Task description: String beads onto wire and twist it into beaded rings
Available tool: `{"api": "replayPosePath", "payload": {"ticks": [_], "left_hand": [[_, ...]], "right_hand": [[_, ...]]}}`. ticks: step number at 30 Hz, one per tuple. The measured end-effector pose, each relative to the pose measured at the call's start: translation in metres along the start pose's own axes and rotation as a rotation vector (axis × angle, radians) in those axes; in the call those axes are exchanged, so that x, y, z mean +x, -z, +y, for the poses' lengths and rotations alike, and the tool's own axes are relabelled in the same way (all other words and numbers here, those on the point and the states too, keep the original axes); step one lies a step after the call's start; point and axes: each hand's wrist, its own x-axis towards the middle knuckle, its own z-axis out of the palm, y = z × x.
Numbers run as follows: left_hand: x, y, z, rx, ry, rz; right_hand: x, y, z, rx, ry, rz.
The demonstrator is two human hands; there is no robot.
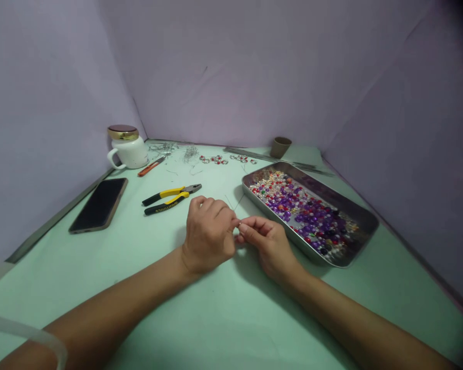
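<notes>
My left hand (209,234) and my right hand (267,244) meet over the green table (170,308), fingertips pinched together. A thin wire (233,203) rises from the left pinch. Something tiny sits between the right fingertips, too small to name. A metal tray (364,216) full of purple, red and pearl beads lies just right of my right hand. Yellow-handled pliers (172,198) lie just beyond my left hand.
A dark phone (99,204) lies at the left. A white lidded mug (128,147) and an orange cutter (151,166) stand at the back left. Loose wires (191,152), small beaded pieces (216,160) and a brown cup (280,147) are at the back. Purple walls enclose the table.
</notes>
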Motion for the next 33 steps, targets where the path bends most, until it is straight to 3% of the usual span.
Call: {"api": "replayPosePath", "payload": {"ticks": [2, 6, 13, 18, 23, 26, 28, 30, 33], "left_hand": [[0.000, -0.001, 0.003, -0.122, 0.127, -0.021], [0.003, 0.002, 0.007, -0.450, 0.400, -0.187], [0.006, 0.003, 0.008, -0.835, 0.643, -0.314], [0.007, 0.000, 0.001, -1.099, 0.658, -0.420], [0.008, 0.005, -0.006, -1.193, 0.518, -0.537], [0.007, 0.006, -0.008, -1.233, 0.479, -0.577], [0.007, 0.004, -0.009, -1.252, 0.492, -0.578], [0.008, 0.002, -0.011, -1.217, 0.532, -0.532], [0.013, 0.003, -0.013, -0.951, 0.679, -0.259]], "right_hand": [[-0.001, 0.000, 0.002, 0.075, -0.012, -0.020], [-0.002, 0.001, 0.003, 0.171, -0.034, -0.060], [-0.005, 0.001, 0.000, 0.182, -0.004, -0.125], [-0.004, 0.002, -0.007, 0.277, -0.142, -0.244], [-0.002, 0.007, -0.010, 0.334, -0.361, -0.460], [0.000, 0.008, -0.010, 0.304, -0.462, -0.512], [0.001, 0.007, -0.009, 0.263, -0.456, -0.489], [0.002, 0.007, -0.009, 0.197, -0.327, -0.371], [0.004, 0.007, -0.009, -0.048, 0.001, -0.092]]}}
